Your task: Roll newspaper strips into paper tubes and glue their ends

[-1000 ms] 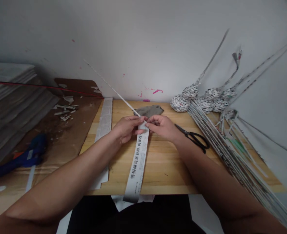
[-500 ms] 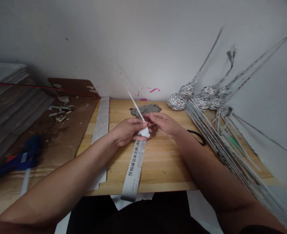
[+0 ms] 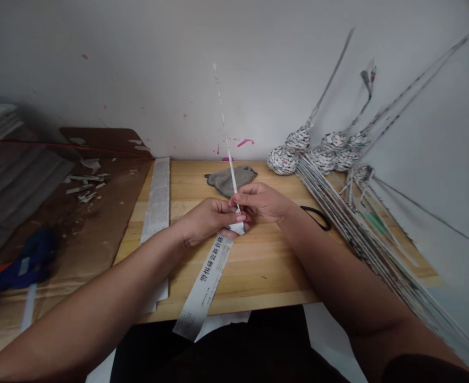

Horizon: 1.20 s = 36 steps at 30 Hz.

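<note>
A newspaper strip (image 3: 206, 284) runs from my hands down over the table's front edge. Its upper part is wound into a thin paper tube (image 3: 225, 133) that points up toward the wall. My left hand (image 3: 208, 221) pinches the strip where it folds into the tube, thumb on top. Just above, my right hand (image 3: 260, 202) has thumb and fingers closed round the tube's lower end. Part of the fold is hidden behind the fingers. Behind my hands lies a crumpled grey cloth (image 3: 232, 180).
More newspaper strips (image 3: 157, 205) lie at the left. A blue glue gun (image 3: 35, 260) and paper scraps (image 3: 86, 183) rest on cardboard. At right are woven paper gourd shapes (image 3: 284, 159), a bundle of paper tubes (image 3: 338, 218) and a black loop (image 3: 318, 217).
The tube has swung from leaning left to more upright. My right hand has closed on its lower end, and the strip's bottom end has shifted left. The whole view has turned slightly right.
</note>
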Available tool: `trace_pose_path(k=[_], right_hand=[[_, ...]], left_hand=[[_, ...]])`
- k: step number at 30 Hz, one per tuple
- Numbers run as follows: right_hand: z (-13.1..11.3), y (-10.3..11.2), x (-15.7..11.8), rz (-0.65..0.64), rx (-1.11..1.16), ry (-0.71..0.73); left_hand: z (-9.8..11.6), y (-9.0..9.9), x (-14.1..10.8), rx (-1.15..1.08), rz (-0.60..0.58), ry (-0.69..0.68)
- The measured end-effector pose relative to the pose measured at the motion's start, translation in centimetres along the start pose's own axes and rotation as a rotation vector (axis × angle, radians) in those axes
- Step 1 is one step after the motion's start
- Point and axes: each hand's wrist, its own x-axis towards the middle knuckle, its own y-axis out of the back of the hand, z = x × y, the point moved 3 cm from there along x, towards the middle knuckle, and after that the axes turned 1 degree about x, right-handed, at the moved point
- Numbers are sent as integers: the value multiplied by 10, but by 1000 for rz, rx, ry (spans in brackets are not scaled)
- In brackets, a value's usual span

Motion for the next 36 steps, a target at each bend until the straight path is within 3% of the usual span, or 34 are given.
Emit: trace_pose_path(k=[10,13,15,18,20,23,28,33,36], right_hand=[[1,0,2,83,-43,23],[4,6,6,182,-160,97],[4,14,9,313,-360,216],[5,22,13,515,-905,319],[8,24,17,582,-1235,235],[11,24,22,593,-1476,108],[6,20,23,576,-1563,123],[7,24,19,625,-1463,95],[5,24,16,603,-1355,228]], left_hand=[[4,-4,-3,101,-66,-58],[4,-2,-4,91,-51,-46],[5,-1,-4,69,-38,-36],[7,0,-5,9,-25,-62],[9,0,-5,-19,-17,-86],[10,-1,-6,-48,-6,-96],[11,-2,-6,-70,-12,-91],[11,-3,-6,-32,-15,-64],[10,-1,-4,-23,-10,-57]])
